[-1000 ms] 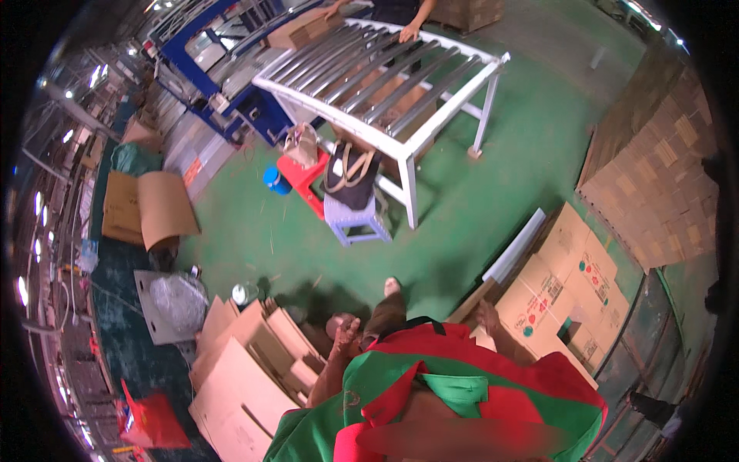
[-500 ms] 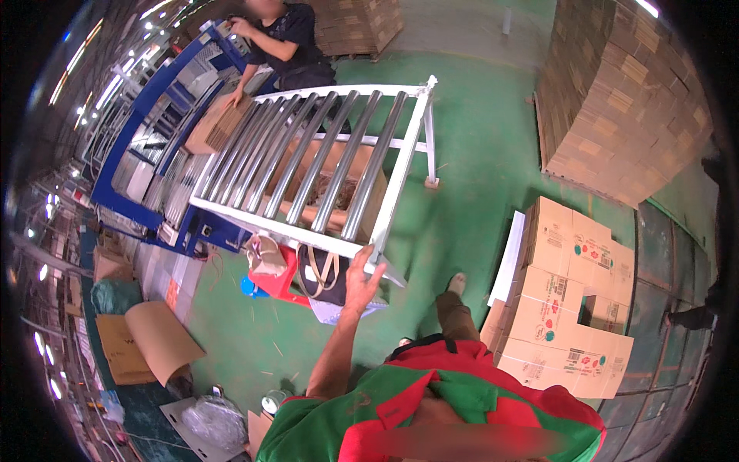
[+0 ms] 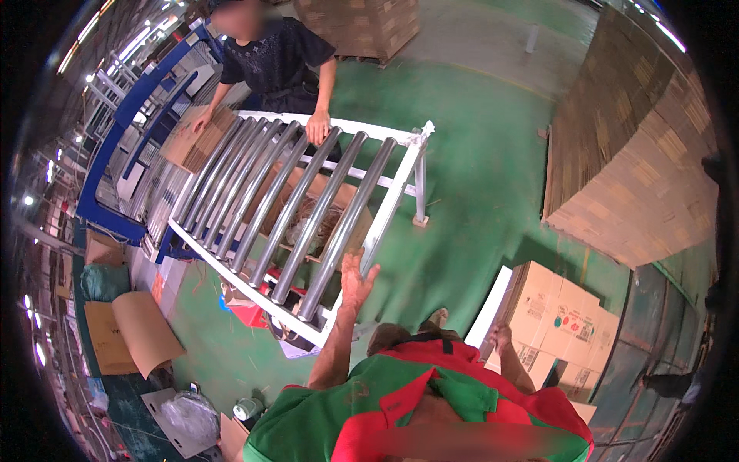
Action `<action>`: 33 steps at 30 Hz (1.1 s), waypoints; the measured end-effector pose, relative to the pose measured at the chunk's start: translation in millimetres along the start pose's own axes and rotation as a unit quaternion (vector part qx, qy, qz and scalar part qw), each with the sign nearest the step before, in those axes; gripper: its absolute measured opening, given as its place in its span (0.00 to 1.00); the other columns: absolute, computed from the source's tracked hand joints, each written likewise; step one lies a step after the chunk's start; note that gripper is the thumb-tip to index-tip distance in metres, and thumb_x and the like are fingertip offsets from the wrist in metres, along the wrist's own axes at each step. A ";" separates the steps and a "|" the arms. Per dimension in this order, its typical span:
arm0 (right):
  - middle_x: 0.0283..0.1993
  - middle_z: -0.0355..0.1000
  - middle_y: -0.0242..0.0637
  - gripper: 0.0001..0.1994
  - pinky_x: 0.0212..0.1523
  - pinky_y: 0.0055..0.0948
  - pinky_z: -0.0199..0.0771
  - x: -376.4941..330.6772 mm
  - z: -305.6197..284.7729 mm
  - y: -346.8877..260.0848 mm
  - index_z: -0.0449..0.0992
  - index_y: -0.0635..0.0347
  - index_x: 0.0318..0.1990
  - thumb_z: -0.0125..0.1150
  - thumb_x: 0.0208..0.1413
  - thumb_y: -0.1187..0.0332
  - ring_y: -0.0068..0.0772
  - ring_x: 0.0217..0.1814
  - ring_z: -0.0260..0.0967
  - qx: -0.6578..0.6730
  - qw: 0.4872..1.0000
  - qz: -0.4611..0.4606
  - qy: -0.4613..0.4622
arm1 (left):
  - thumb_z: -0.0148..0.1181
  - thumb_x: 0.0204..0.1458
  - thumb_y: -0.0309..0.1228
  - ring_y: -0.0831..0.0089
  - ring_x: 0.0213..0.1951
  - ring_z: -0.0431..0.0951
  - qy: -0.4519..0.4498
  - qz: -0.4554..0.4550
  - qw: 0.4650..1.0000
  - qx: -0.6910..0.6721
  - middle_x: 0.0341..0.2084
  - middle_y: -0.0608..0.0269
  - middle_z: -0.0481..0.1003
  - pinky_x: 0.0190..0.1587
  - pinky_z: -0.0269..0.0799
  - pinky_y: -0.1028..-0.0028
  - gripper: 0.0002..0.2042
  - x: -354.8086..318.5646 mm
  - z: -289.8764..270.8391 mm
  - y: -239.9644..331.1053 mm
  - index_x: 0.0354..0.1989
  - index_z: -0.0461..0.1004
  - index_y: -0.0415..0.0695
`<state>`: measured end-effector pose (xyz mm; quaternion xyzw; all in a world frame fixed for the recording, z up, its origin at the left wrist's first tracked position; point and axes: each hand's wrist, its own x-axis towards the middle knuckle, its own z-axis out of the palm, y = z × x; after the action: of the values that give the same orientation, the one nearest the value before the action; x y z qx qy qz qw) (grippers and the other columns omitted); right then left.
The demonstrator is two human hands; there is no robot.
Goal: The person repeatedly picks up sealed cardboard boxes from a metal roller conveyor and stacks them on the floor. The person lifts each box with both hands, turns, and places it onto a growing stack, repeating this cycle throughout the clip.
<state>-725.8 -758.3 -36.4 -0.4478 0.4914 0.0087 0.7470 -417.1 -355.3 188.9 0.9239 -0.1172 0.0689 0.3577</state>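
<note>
A white-framed roller conveyor (image 3: 265, 208) with metal rollers slants across the upper left. My left hand (image 3: 356, 281) is at its near end, against the white end rail, with fingers stretched and thumb apart. On my right, a stack of flattened printed cartons (image 3: 556, 304) lies low beside a white board (image 3: 488, 306). My right hand (image 3: 500, 336) is at the left edge of that stack; its fingers are too small and blurred to read. Beneath the rollers stands an open carton (image 3: 315, 223) with tangled strips inside. A co-worker's hand (image 3: 318, 127) rests on the conveyor's far rail.
The co-worker's other hand touches a bundle of flat cartons (image 3: 196, 142) beside a blue-framed machine (image 3: 104, 185). A red stool (image 3: 248, 309) and bags sit under the conveyor. Tall carton stacks (image 3: 631, 162) stand at right. A plastic-wrapped bundle (image 3: 188, 420) lies lower left.
My right hand has come into view by the flat cartons. My left hand has shifted slightly along the conveyor end. The co-worker has moved nearer and now has a hand on the far rail.
</note>
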 end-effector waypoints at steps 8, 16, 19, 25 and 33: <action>0.40 0.70 0.27 0.20 0.20 0.25 0.66 128.5 42.9 -118.5 0.69 0.46 0.56 0.54 0.62 0.48 0.27 0.28 0.67 -0.036 0.998 -0.023 0.037 | 0.65 0.51 0.50 0.41 0.68 0.53 0.036 -0.006 0.990 0.134 0.67 0.38 0.54 0.69 0.47 0.48 0.40 65.6 47.1 -7.0 0.68 0.58 0.42; 0.50 0.70 0.34 0.27 0.46 0.39 0.72 185.0 117.4 -137.4 0.67 0.52 0.59 0.54 0.61 0.44 0.36 0.45 0.69 -0.244 0.960 0.009 -0.136 | 0.61 0.51 0.55 0.43 0.70 0.49 -0.003 -0.070 0.988 0.141 0.69 0.41 0.52 0.71 0.41 0.46 0.42 80.0 41.4 6.8 0.68 0.57 0.40; 0.49 0.71 0.34 0.27 0.45 0.39 0.71 232.2 144.8 -167.2 0.68 0.51 0.58 0.54 0.60 0.42 0.35 0.46 0.68 -0.268 0.950 0.001 -0.163 | 0.60 0.52 0.55 0.43 0.71 0.48 0.005 -0.130 0.980 0.150 0.69 0.42 0.52 0.71 0.40 0.46 0.42 84.1 37.4 10.1 0.68 0.57 0.39; 0.52 0.70 0.35 0.31 0.48 0.41 0.67 290.5 210.5 -283.7 0.68 0.52 0.57 0.55 0.58 0.37 0.39 0.50 0.67 -0.247 0.959 -0.012 -0.140 | 0.55 0.54 0.57 0.44 0.71 0.47 0.051 -0.224 0.957 0.180 0.70 0.43 0.50 0.72 0.37 0.47 0.42 91.8 43.0 8.0 0.69 0.55 0.38; 0.66 0.63 0.43 0.40 0.59 0.47 0.64 378.7 417.8 -473.8 0.58 0.57 0.68 0.55 0.58 0.36 0.46 0.61 0.65 -0.365 0.896 -0.102 -0.229 | 0.59 0.54 0.50 0.44 0.71 0.48 0.171 -0.335 0.897 0.234 0.70 0.41 0.50 0.72 0.39 0.49 0.40 94.4 55.5 6.5 0.70 0.53 0.39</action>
<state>-11.8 -920.8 44.1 -0.7226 0.2205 0.2133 0.6195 -325.4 -413.4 172.2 0.9394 0.2821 0.1269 0.1481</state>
